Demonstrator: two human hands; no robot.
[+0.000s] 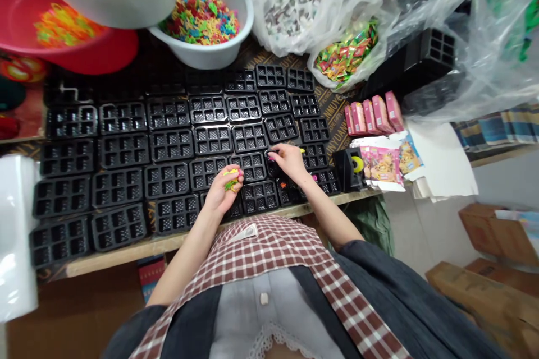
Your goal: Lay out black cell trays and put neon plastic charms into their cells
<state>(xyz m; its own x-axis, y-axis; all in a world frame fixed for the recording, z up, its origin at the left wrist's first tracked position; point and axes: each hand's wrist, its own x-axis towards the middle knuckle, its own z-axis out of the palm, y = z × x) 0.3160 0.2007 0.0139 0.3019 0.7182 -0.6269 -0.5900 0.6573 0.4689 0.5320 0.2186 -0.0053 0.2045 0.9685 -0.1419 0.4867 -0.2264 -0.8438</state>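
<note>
Several colourful small plastic pieces (231, 180), yellow, green and pink, are held in my left hand (224, 189), its fingers curled around them above the trays. My right hand (290, 161) reaches over a black compartment tray (275, 171) at the right of the rows, with thumb and finger pinched on a small magenta piece (272, 157). Close by my right hand, a few bright pieces sit in trays, among them an orange-red piece (283, 184) and a yellow one near the knuckles. Rows of matching black trays (170, 179) cover the table to the left.
Behind the trays stand a grey-white tub (248, 17) of mixed colourful pieces and a red tub (122, 53). Plastic bags (269, 39) of small items sit at the back. Pink boxes (370, 116), printed cards (385, 165) and a black stack (347, 171) lie right; the table edge (164, 244) runs before me.
</note>
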